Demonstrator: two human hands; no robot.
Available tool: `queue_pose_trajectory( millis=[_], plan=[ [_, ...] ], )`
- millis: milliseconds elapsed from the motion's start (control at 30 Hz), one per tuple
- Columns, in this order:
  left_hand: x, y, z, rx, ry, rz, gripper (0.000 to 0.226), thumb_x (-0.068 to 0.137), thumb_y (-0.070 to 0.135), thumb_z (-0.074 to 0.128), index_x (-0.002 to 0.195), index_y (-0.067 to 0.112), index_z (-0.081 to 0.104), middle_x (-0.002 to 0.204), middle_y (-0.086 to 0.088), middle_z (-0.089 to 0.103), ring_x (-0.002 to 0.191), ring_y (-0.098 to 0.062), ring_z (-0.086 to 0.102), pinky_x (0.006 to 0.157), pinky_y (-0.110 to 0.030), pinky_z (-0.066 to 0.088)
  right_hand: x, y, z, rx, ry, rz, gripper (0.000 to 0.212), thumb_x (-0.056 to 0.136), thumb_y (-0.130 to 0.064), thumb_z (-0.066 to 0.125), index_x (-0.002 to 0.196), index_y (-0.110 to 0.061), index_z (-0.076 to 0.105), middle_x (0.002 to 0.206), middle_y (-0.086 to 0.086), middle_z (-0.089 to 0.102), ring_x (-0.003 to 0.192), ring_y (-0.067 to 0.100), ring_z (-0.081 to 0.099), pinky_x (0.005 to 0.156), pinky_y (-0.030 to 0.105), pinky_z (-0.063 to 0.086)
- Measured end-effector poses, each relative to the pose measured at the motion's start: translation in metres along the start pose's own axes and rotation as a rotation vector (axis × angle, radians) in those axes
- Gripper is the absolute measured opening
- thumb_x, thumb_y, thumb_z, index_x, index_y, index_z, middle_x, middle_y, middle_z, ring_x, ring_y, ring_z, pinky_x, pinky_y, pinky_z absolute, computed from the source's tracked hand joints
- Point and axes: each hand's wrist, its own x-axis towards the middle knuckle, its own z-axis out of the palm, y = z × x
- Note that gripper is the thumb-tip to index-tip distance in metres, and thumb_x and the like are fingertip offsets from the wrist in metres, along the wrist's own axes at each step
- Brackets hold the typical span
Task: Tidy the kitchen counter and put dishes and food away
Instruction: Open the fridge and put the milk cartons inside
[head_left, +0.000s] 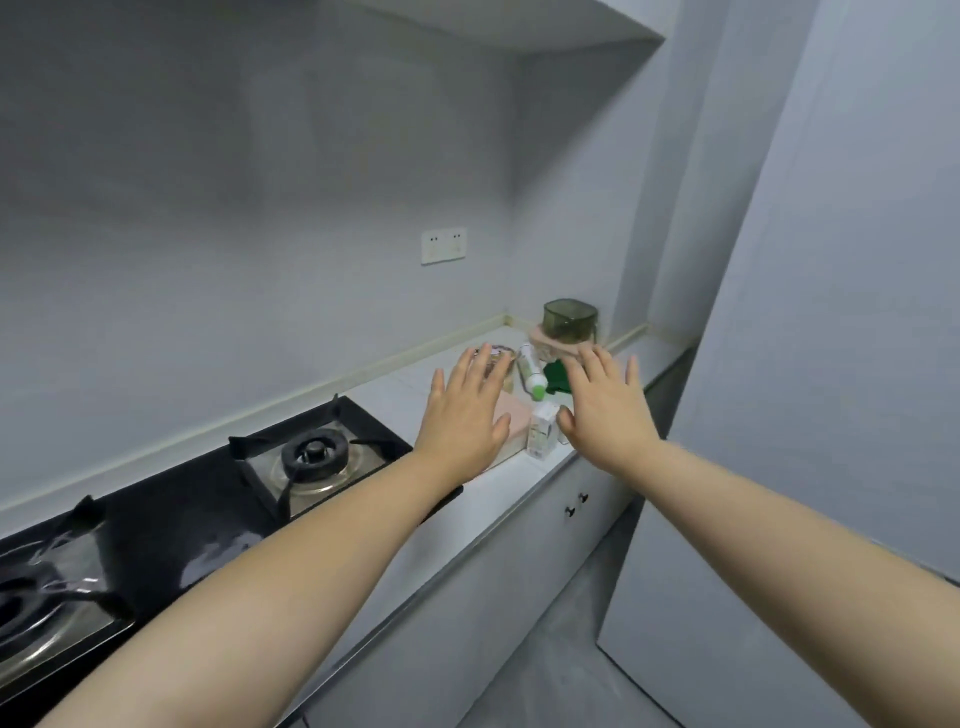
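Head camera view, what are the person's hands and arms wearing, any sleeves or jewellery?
Nothing visible. The left hand and the right hand are ungloved, with no rings, watch or bracelets, and no sleeves show anywhere in frame.

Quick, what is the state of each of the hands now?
Left hand: open, fingers straight and spread, holding nothing.
Right hand: open, fingers straight and spread, holding nothing.

The black glass stove top (171, 519) is shining glossy. Its silver metal burner tray (332, 480) is gleaming. The pale smooth table (498, 499) is looking matt. The green see-through plastic box (569, 317) is shining.
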Motion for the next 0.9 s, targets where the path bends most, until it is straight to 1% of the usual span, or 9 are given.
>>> queue_pose_trajectory(
  millis=[100, 167, 300, 467, 567, 633, 733, 833, 900],
  plan=[
    [0.042, 0.023, 0.013, -0.082, -0.017, 0.069, 0.069, 0.097, 0.035, 0.038, 0.152, 0.018, -0.001, 0.160, -0.002, -0.004, 0.147, -0.020, -0.004, 0.118, -0.044, 0.003, 0.013, 0.044, 0.001, -0.058, -0.023, 0.053, 0.063, 0.092, -0.035, 0.046, 0.146, -0.011, 0.024, 0.156, 0.012, 0.019, 0.145, 0.028, 0.013, 0.114, 0.055, 0.009],
    [0.066, 0.039, 0.023, -0.127, -0.027, 0.103, 0.070, 0.097, 0.034, 0.040, 0.152, 0.017, 0.000, 0.160, -0.002, -0.003, 0.147, -0.019, -0.003, 0.119, -0.044, 0.003, 0.020, 0.072, 0.004, -0.074, -0.029, 0.096, 0.062, 0.091, -0.032, 0.047, 0.145, -0.009, 0.027, 0.155, 0.013, 0.020, 0.144, 0.029, 0.015, 0.114, 0.056, 0.012],
    [0.106, 0.076, 0.052, -0.297, -0.073, 0.102, 0.071, 0.096, 0.029, 0.044, 0.152, 0.016, 0.003, 0.160, -0.002, 0.001, 0.147, -0.018, 0.000, 0.120, -0.041, 0.006, 0.030, 0.128, 0.012, -0.107, -0.055, 0.136, 0.059, 0.091, -0.028, 0.044, 0.144, -0.007, 0.029, 0.155, 0.014, 0.019, 0.144, 0.030, 0.013, 0.114, 0.055, 0.011],
    [0.162, 0.129, 0.102, -0.353, -0.166, 0.117, 0.069, 0.094, 0.020, 0.046, 0.151, 0.013, 0.009, 0.160, -0.003, 0.009, 0.147, -0.019, 0.005, 0.119, -0.042, 0.012, 0.055, 0.219, 0.035, -0.249, -0.157, 0.061, 0.051, 0.094, -0.030, 0.040, 0.140, -0.006, 0.036, 0.157, 0.017, 0.011, 0.146, 0.032, 0.006, 0.115, 0.054, 0.006],
    [0.199, 0.160, 0.125, -0.499, -0.217, 0.053, 0.067, 0.094, 0.018, 0.048, 0.151, 0.010, 0.014, 0.158, -0.005, 0.015, 0.146, -0.020, 0.011, 0.119, -0.032, 0.012, 0.078, 0.266, 0.047, -0.321, -0.202, 0.007, 0.051, 0.095, -0.026, 0.036, 0.142, -0.005, 0.032, 0.157, 0.018, 0.008, 0.146, 0.032, 0.002, 0.115, 0.054, 0.002],
    [0.232, 0.185, 0.141, -0.624, -0.249, -0.017, 0.064, 0.093, 0.014, 0.048, 0.150, 0.010, 0.019, 0.157, -0.006, 0.020, 0.144, -0.020, 0.017, 0.115, -0.027, 0.016, 0.097, 0.301, 0.054, -0.397, -0.187, -0.061, 0.052, 0.094, -0.022, 0.036, 0.143, -0.004, 0.029, 0.157, 0.019, 0.007, 0.146, 0.033, 0.000, 0.115, 0.054, -0.001],
    [0.274, 0.209, 0.162, -0.877, -0.275, -0.211, 0.061, 0.090, 0.005, 0.047, 0.148, 0.014, 0.027, 0.153, -0.004, 0.031, 0.139, -0.020, 0.030, 0.106, -0.022, 0.026, 0.125, 0.337, 0.052, -0.505, -0.145, -0.153, 0.055, 0.093, -0.019, 0.038, 0.144, -0.003, 0.028, 0.157, 0.020, 0.009, 0.146, 0.034, 0.001, 0.115, 0.054, -0.002],
    [0.310, 0.235, 0.180, -1.166, -0.261, -0.345, 0.062, 0.090, 0.000, 0.049, 0.147, 0.013, 0.030, 0.151, -0.007, 0.036, 0.137, -0.021, 0.035, 0.107, -0.028, 0.030, 0.160, 0.368, 0.051, -0.634, -0.075, -0.251, 0.055, 0.092, -0.022, 0.038, 0.145, -0.007, 0.035, 0.156, 0.018, 0.019, 0.145, 0.034, 0.012, 0.114, 0.056, 0.007],
    [0.326, 0.243, 0.188, -1.237, -0.256, -0.364, 0.064, 0.088, -0.001, 0.054, 0.147, 0.012, 0.030, 0.150, -0.008, 0.036, 0.137, -0.022, 0.035, 0.106, -0.029, 0.031, 0.177, 0.371, 0.051, -0.724, -0.050, -0.337, 0.052, 0.088, -0.024, 0.039, 0.138, -0.011, 0.047, 0.150, 0.016, 0.034, 0.142, 0.031, 0.025, 0.113, 0.056, 0.016]
  ],
)
